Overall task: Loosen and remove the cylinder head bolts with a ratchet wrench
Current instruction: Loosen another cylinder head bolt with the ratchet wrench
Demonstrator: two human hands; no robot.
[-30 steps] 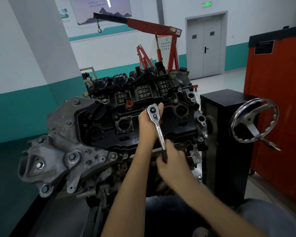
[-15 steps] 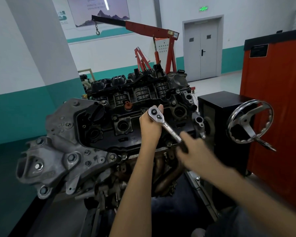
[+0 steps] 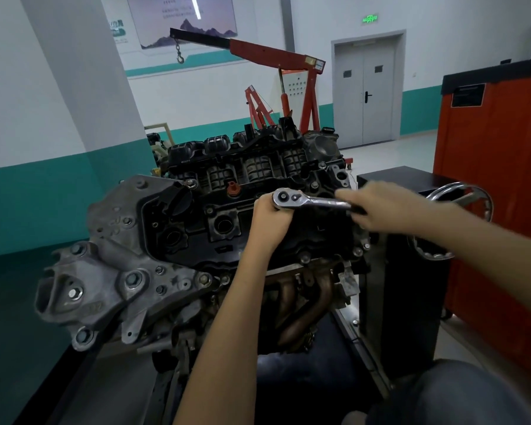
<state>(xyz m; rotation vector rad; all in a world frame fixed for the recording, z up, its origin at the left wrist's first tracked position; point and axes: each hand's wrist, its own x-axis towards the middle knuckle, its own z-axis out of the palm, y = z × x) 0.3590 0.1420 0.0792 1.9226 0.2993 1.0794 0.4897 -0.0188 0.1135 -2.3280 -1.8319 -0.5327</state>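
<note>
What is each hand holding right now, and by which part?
Both hold the ratchet wrench: the left hand wraps around its head, the right hand holds the black handle end.

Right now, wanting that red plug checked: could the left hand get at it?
Probably yes: the red plug sits uncovered beside the left hand, though that hand grips the ratchet wrench.

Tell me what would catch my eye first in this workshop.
A big dark engine fills the middle. On top of it, the left hand grips just under the head of a shiny ratchet wrench, while the right hand holds its handle, pointing right. Behind stands a red engine crane, with a tall orange cabinet at the right edge.
</note>
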